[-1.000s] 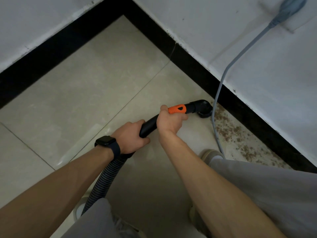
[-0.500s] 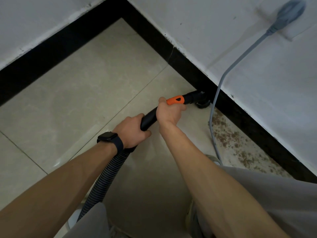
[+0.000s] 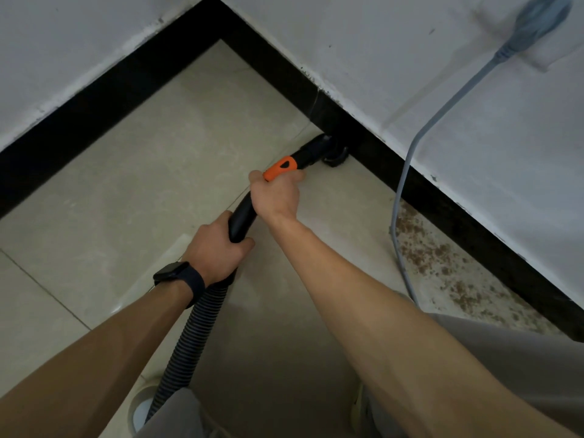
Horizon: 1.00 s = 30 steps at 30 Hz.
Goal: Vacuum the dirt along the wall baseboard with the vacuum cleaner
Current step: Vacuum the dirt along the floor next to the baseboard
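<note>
Glossy beige tiles, black baseboard — 2 hands round smooth tube

Your right hand grips the wand just below its orange collar. Your left hand grips it lower, at the hose. The nozzle sits against the baseboard, at 1 o'clock from your right hand. Dirt lies at 4 o'clock from the nozzle, past the cord.

I'm looking into the corner of a plain indoor room, probably a home. Pale floor tiles meet a black baseboard under white walls, one carrying a grey plug.
</note>
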Tool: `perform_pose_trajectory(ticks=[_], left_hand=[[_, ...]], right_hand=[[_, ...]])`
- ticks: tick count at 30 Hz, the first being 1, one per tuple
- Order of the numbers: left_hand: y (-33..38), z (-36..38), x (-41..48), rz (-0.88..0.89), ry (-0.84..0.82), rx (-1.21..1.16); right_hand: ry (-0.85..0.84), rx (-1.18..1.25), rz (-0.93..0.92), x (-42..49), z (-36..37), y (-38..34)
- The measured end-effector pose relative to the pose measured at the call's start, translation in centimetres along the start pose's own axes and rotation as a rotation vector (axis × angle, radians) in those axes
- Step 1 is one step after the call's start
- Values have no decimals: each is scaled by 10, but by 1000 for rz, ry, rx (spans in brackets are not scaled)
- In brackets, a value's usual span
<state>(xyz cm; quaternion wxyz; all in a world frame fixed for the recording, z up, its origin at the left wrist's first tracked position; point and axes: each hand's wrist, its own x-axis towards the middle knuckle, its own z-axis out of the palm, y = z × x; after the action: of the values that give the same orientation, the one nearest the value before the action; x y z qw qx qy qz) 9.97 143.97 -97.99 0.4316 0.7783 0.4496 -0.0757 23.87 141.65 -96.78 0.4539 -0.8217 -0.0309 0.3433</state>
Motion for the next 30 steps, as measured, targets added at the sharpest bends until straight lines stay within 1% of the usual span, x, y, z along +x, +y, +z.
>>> perform_pose_trajectory(ticks=[3, 6, 12, 14, 16, 20, 22, 25, 28, 30], left_hand=[[-1, -4, 2, -14, -19, -32], [3, -1, 0, 22, -70, 8], [20, 27, -11, 120, -217, 111], [23, 28, -12, 125, -252, 128], [24, 21, -13, 107, -253, 116], [15, -15, -19, 24, -188, 33], [11, -44, -27, -49, -194, -105], [10, -92, -52, -207, -205, -454], [21, -139, -100, -324, -258, -822], [37, -164, -139, -357, -278, -926]], right_hand=[[-12, -6, 5, 0, 5, -6], [67, 13, 48, -5, -4, 4], [275, 76, 133, -13, -41, 40], [315, 88, 158, -13, -44, 47], [305, 105, 163, -11, -39, 45], [152, 100, 114, -1, -8, 17], [45, 158, 137, -2, 17, -10], [-146, 273, 253, -18, 51, -56], [-352, 355, 408, -52, 60, -98], [-444, 414, 534, -83, 53, -127]])
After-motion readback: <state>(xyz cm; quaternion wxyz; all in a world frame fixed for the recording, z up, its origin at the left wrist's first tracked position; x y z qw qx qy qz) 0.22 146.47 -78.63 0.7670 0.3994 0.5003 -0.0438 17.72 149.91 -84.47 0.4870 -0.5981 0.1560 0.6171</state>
